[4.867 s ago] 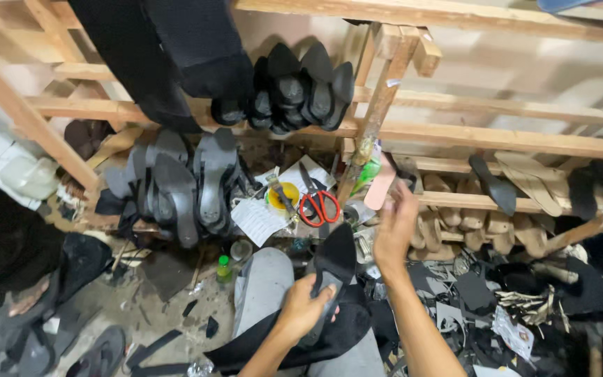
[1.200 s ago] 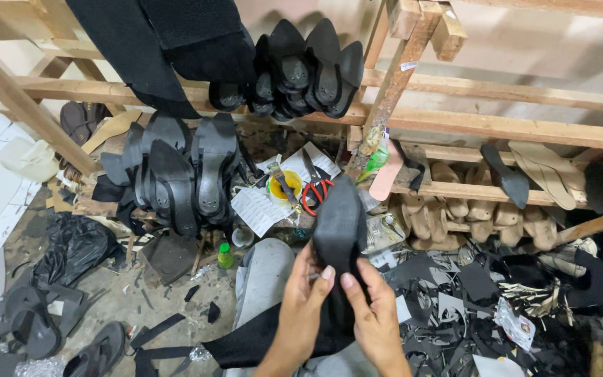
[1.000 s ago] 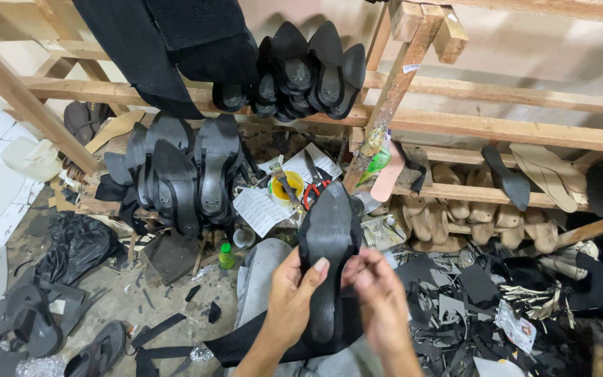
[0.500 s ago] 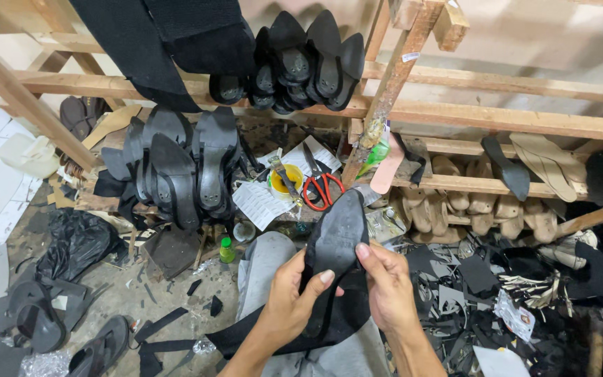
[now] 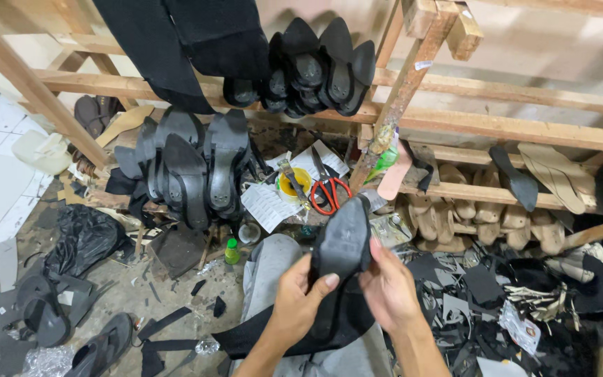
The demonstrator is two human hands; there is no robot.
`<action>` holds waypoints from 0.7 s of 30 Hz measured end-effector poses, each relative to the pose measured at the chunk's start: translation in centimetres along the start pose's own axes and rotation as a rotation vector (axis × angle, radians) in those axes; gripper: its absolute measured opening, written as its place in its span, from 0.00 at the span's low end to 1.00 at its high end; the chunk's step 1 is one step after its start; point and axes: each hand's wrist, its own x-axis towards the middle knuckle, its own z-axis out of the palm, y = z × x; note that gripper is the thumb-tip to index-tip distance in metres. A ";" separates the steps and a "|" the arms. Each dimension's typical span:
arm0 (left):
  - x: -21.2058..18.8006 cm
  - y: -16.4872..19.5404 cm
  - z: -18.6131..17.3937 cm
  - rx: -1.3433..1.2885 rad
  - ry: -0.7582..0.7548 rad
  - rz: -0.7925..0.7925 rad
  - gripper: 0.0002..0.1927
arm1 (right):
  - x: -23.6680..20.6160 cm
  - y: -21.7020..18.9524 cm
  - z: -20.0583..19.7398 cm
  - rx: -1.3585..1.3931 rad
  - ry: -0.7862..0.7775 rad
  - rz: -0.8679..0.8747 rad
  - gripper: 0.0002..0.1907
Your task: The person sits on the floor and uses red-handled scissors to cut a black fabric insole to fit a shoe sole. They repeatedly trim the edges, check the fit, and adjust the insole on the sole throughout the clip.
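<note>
Wooden racks (image 5: 511, 129) fill the wall ahead of us, with a scrap-strewn floor (image 5: 106, 279) below, and we sit at the bottom of the view with a grey lap (image 5: 273, 262) under our arms. Our left hand (image 5: 300, 301) wraps around a black shoe sole (image 5: 342, 244), thumb laid across its near face; our right hand (image 5: 389, 290) closes on the same sole from the other side, fingertips at its edge. The sole stands nearly upright between the two hands, its pointed end away from us, above a sheet of black material (image 5: 280, 335) draped over the lap.

Just beyond the sole's tip lie red-handled scissors (image 5: 328, 190), a yellow tin (image 5: 294, 183) and printed papers (image 5: 268, 204), all close ahead of our hands. Further ahead and to the left of the left hand stands a cluster of black soles (image 5: 190, 167) propped upright; higher up, more black shoes (image 5: 315, 70) hang on the top rail beside dark cloth (image 5: 176, 42). A small green bottle (image 5: 232, 251) sits just left of the left wrist.

To the right of the right hand, tan lasts (image 5: 469, 216) crowd the lower shelf, and black offcuts (image 5: 490, 293) heap against that side, leaving little free room. Leftward the floor opens more, broken by sandals (image 5: 50, 314) and a black bag (image 5: 82, 241).
</note>
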 end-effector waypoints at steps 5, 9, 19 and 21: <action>1.5 -1.2 -1.6 -0.315 0.158 -0.109 0.23 | -1.8 4.1 -0.8 -0.221 0.062 0.176 0.23; 1.7 -1.8 -2.9 -0.274 0.033 -0.128 0.22 | -2.7 5.1 -3.2 -0.029 -0.090 0.368 0.25; 2.2 -0.2 -2.9 -0.267 -0.308 -0.233 0.30 | -4.6 3.3 -1.5 0.450 -0.699 0.326 0.38; 3.2 2.0 -3.7 -0.215 -0.323 -0.209 0.35 | -4.9 2.4 -1.4 0.227 -0.497 0.136 0.38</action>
